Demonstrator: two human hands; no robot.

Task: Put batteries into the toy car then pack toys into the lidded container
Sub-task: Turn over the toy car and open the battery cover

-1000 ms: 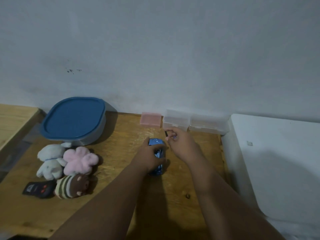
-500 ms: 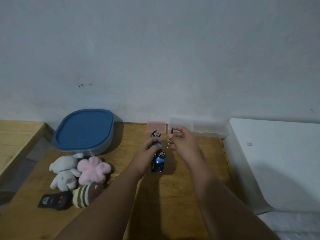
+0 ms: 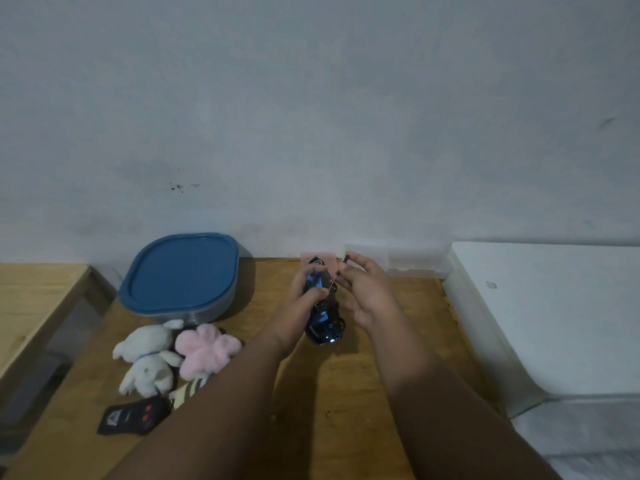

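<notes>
Nearest, by the table's (image 3: 329,393) front-left corner, shows a black remote (image 3: 133,418) lying flat, with three plushes (image 3: 207,348) bunched just behind it, touching one another. Toward mid-table, grips the car (image 3: 323,318) in the left hand (image 3: 301,303), fingers curled round its body, wheels turned up and sideways, lifted off the wood. Pinches a thin screwdriver (image 3: 346,259) in the right hand (image 3: 369,296), thumb and fingertips clamped on the dark handle, tip angled down at the car's underside. Looks like work on the battery hatch; shows no batteries anywhere. Farther back on the left, shows the container (image 3: 194,315) with its lid (image 3: 180,271) on, near the back edge. Along that edge, against the wall, shows a pink box (image 3: 330,259) and a clear box (image 3: 412,259). Could slip the tip off the tiny screw head if the car twists in the one-handed hold. Could also drop a loosened screw onto the wood and lose it over the right edge or among the plushes. Cannot tell whether the tip is seated yet.
</notes>
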